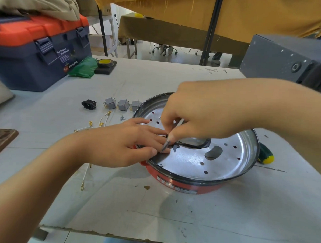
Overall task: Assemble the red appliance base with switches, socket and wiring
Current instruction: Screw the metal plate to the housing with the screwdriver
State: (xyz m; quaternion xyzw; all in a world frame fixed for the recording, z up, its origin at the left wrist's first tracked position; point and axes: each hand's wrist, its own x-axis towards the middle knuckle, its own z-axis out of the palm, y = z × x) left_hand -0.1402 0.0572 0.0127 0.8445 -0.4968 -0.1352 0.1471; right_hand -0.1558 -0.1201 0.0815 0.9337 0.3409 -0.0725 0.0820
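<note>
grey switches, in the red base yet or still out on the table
Out. All three grey switches lie in a row on the table, left of the red base.

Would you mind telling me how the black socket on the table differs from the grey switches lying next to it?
The black socket is a single dark piece; the grey switches are three, in a row. The socket lies farthest from the red base; the switches run up to its rim. Both lie loose on the table, untouched by either hand.

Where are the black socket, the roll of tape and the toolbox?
black socket (89, 104), head view, its front face
roll of tape (104, 63), head view, its yellow top
toolbox (30, 69), head view, its blue front
</note>
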